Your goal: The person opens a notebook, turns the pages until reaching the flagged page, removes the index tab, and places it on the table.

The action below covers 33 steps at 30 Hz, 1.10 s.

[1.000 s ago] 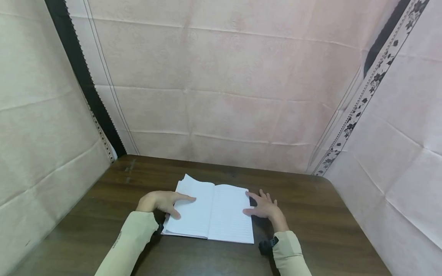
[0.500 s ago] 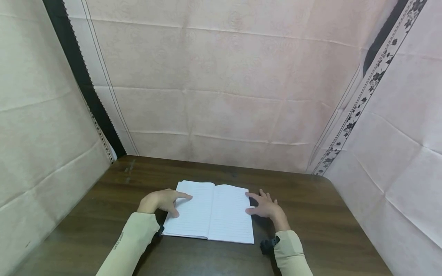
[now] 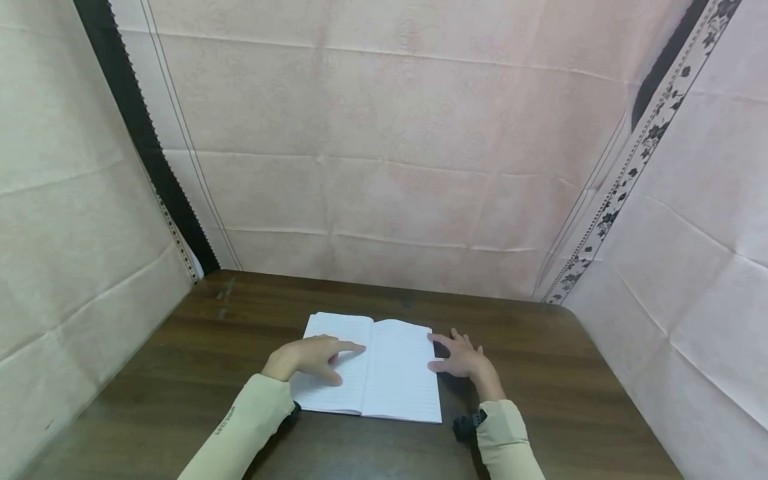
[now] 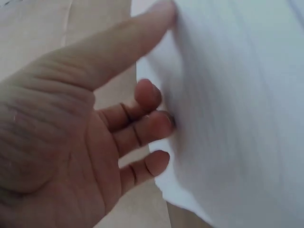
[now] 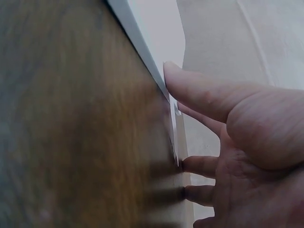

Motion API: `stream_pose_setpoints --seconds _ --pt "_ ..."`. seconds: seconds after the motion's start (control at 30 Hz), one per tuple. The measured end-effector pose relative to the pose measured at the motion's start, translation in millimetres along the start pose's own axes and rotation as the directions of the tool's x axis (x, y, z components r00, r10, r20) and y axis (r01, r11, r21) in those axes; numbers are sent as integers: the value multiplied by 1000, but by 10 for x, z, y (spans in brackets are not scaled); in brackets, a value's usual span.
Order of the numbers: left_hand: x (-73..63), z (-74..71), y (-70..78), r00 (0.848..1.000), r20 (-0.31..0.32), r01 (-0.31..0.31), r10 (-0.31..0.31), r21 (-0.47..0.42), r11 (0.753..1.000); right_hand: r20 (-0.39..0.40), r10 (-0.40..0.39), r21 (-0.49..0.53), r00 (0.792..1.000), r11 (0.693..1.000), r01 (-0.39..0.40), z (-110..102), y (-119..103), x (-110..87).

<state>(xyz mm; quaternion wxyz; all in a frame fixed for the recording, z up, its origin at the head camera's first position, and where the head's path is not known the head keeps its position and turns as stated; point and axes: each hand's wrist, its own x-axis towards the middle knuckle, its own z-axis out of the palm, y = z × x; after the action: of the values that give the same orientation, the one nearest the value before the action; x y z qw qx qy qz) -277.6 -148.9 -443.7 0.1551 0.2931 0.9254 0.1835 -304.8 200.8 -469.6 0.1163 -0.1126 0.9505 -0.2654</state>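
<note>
A notebook [image 3: 401, 380] with lined white pages lies spread flat on the table, its fold running down the middle. My left hand [image 3: 311, 357] is over the left page; its index finger points toward the fold and the thumb is lower on the page. In the left wrist view its other fingers bend loosely beside the white paper [image 4: 228, 114], holding nothing. At the right page's outer edge rests my right hand [image 3: 463, 361], fingers spread. The right wrist view shows its thumb [image 5: 194, 88] on the page edge, with the other fingers reaching past that edge.
The brown wooden table [image 3: 558, 400] extends around the notebook on all sides. Pale cloth hangs behind it as a back curtain [image 3: 384, 167], with more cloth at the left and right. A dark wrist device [image 3: 465, 427] sits at the right cuff.
The raised upper corner of the left page has come down flat. My left hand then moved right across the left page toward the fold. The right hand stays nearly still.
</note>
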Motion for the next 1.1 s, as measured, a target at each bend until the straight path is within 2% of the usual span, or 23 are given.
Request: stream_pose_setpoints --seconds 0.1,0.27,0.4,0.6,1.1 --pt "33 23 60 999 -1 -53 53 3 999 -11 -2 -8 1000 1000 2 7 -11 -6" --pt "62 47 142 995 -4 -98 98 56 994 -29 -7 -26 1000 1000 6 9 -29 -15" --pt "92 77 191 994 -22 -100 103 98 990 -41 -1 -41 999 999 0 9 -44 -8" --pt "151 165 261 992 -42 -117 122 114 987 -54 8 -46 999 999 -11 25 -62 19" --pt "200 273 496 992 -38 -112 119 136 984 -103 56 -57 993 996 -62 96 -125 12"
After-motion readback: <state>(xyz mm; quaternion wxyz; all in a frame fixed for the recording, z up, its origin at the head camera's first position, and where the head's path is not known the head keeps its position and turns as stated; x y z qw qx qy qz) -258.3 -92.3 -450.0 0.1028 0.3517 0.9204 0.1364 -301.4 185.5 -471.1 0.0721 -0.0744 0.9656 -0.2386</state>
